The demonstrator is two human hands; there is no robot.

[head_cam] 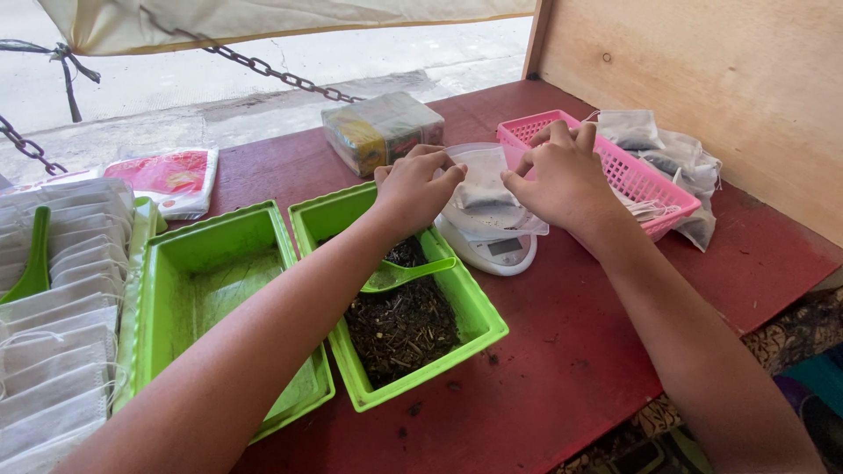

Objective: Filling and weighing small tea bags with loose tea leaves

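My left hand point(414, 186) and my right hand point(565, 175) both pinch the top of a small white mesh pouch point(481, 180) with dark leaves in its bottom. The pouch hangs over a clear dish on a small white kitchen scale point(493, 252). Just below my left wrist, a green tray point(485, 309) holds dark dried leaves point(400, 329) and a green scoop point(395, 276). Behind my right hand stands a pink basket point(637, 180) with filled pouches draped over its far edge.
An empty green tray point(202, 290) lies left of the leaf tray. Stacked white empty pouches point(53, 333) and another green scoop point(35, 259) fill the far left. A wrapped box pack point(379, 130) and a red-printed bag point(171, 178) sit at the back. A wooden wall point(702, 79) rises on the right.
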